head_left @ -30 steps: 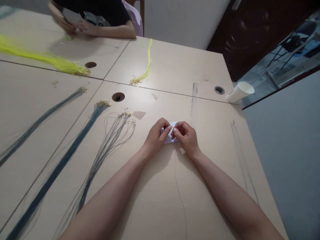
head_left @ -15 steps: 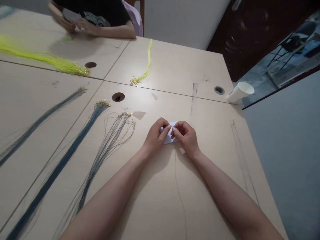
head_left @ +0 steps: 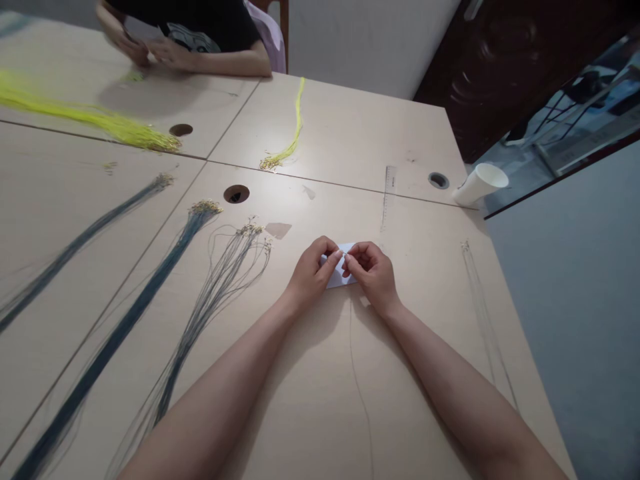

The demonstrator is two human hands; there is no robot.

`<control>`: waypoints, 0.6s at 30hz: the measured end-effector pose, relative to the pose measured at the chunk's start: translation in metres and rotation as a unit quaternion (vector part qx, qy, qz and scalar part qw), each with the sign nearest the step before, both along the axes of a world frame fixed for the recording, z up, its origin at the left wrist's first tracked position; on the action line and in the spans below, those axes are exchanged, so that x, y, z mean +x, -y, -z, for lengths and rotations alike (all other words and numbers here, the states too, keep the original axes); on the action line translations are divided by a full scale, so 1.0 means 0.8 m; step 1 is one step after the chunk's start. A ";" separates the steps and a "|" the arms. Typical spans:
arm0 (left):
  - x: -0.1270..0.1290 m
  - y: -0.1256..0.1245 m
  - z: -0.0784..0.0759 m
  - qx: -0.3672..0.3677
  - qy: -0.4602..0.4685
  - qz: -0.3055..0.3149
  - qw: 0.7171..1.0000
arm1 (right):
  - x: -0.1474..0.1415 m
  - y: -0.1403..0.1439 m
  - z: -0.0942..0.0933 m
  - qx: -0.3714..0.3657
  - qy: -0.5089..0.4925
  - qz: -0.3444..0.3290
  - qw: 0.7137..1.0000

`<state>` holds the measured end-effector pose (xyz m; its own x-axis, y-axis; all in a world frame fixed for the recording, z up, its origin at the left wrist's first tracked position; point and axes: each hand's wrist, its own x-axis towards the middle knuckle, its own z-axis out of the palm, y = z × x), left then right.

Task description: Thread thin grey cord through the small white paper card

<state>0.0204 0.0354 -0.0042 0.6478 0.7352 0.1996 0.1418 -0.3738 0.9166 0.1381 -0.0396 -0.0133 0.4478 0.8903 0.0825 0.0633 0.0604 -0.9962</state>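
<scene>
Over a small white paper [head_left: 336, 278], my left hand [head_left: 316, 268] and my right hand [head_left: 371, 270] meet with thumbs and forefingers pinched. Between the fingertips is a thin dark cord [head_left: 356, 367], whose tail runs down the table toward me. Both hands are closed on it; its end at the fingertips is too small to make out. To the left lies a loose bundle of grey-green cords [head_left: 200, 310] with gold-coloured metal ends. A thicker dark teal bundle [head_left: 150, 300] lies beyond it.
Across the table [head_left: 300, 413], a person [head_left: 185, 47] works with both hands near a long yellow cord bundle [head_left: 100, 120]. A smaller yellow bundle [head_left: 295, 133], a clear ruler [head_left: 387, 197], a white paper cup [head_left: 483, 183] and a few cords [head_left: 483, 307] lie around. Cable holes [head_left: 237, 194] pierce the tabletop.
My hands keep the same pinch in the same place, with hardly any visible movement. The person across has shifted their fingers slightly.
</scene>
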 end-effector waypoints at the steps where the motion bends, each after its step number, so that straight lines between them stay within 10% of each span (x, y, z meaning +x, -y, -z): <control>1: 0.000 0.000 0.000 0.000 0.000 0.001 1.000 | 0.000 0.000 0.000 0.000 0.003 0.001 1.000; 18: 0.000 -0.001 0.000 -0.005 -0.002 0.002 1.000 | -0.001 0.000 -0.001 -0.003 0.015 0.005 1.000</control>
